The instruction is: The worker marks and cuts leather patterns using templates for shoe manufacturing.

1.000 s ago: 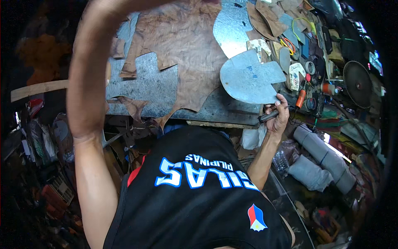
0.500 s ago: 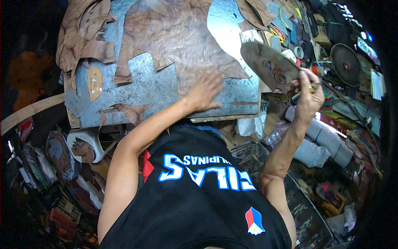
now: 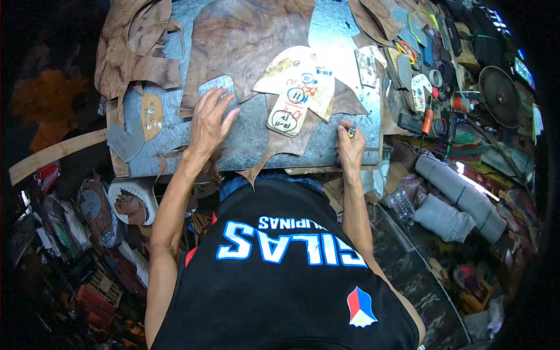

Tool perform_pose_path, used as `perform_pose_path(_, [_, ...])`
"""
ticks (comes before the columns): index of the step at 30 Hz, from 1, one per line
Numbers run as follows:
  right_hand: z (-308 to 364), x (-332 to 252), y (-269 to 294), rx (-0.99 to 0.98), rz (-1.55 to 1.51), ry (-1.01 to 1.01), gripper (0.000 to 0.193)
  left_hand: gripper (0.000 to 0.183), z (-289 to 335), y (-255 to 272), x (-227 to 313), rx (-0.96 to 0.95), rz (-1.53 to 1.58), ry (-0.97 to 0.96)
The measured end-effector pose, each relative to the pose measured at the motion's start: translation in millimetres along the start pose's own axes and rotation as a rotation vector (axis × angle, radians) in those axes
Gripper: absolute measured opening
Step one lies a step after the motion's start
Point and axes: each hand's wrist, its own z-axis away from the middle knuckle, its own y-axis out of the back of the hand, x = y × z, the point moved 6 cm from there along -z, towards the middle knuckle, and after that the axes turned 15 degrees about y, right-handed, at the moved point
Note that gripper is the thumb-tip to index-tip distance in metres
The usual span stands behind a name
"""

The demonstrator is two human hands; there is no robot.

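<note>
My left hand (image 3: 209,123) is open, its fingers apart, over the edge of a large brown leather piece (image 3: 248,41) and the bare metal sheet (image 3: 233,140) beside it. A cream card pattern (image 3: 309,76) with handwriting lies on the leather, right of that hand. A narrow tongue of leather (image 3: 286,144) runs from below the pattern over the front edge. My right hand (image 3: 352,149) is closed at the sheet's right front, with a ring on one finger. A dark bit shows below its fingers; what it grips is hidden.
More cut leather (image 3: 137,70) lies at the left with a tan pattern (image 3: 151,116). A smaller cream card (image 3: 366,66), an orange-handled tool (image 3: 428,119) and a fan (image 3: 499,96) are at the right. A white stool (image 3: 149,195) stands below the table's left end.
My right hand has come down from the raised oval, brownish flat piece to the table's front right. My left hand has moved left. The cream pattern now lies on the leather.
</note>
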Motion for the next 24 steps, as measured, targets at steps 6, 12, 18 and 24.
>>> perform_pose_path(6, [-38,-47,-7,-0.155,0.366,0.497,0.046,0.047,-27,-48,-17,-0.127,-0.252,-0.018])
perform_pose_path(12, [-52,-52,-27,-0.422,0.458,0.457,0.062,0.045,-29,-67,-23,-0.165,-0.281,-0.021])
perform_pose_path(18, [-68,-58,-42,-0.531,0.506,0.433,0.067,0.041,-20,-63,-30,-0.075,-0.217,0.056])
perform_pose_path(24, [-112,-83,-67,-0.605,0.501,0.612,0.072,0.037,-24,-52,-37,-0.045,-0.277,0.166])
